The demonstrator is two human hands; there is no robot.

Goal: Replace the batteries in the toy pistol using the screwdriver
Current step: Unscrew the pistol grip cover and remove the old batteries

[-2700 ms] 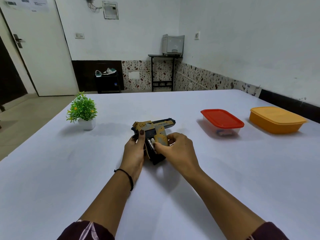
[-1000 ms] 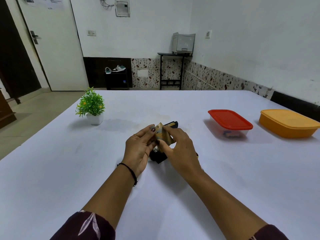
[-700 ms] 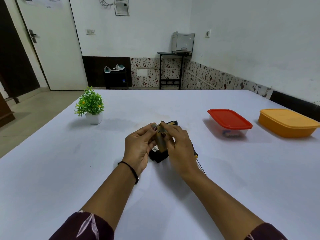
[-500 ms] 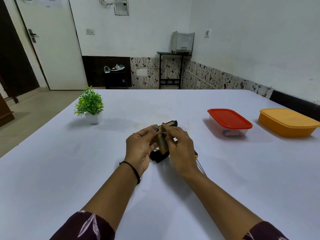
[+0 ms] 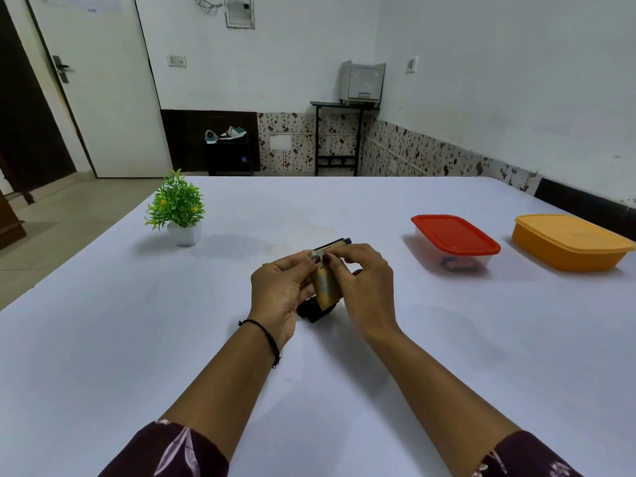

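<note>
The black and tan toy pistol (image 5: 327,287) lies on the white table (image 5: 103,339) in the middle, mostly covered by both hands. My left hand (image 5: 280,290) grips its left side, thumb near the top. My right hand (image 5: 364,287) curls over the right side, its fingertips pressing the tan cover on the grip. The barrel tip pokes out behind my fingers. The screwdriver and the batteries are hidden from view.
A small green potted plant (image 5: 177,210) stands at the back left. A clear box with a red lid (image 5: 454,241) and an orange lidded box (image 5: 568,241) sit to the right. The table's left edge drops to the floor.
Both hands closed in over the pistol's grip and the tan cover moved down onto it. The screwdriver tip seen beside my right wrist a moment ago is now out of sight.
</note>
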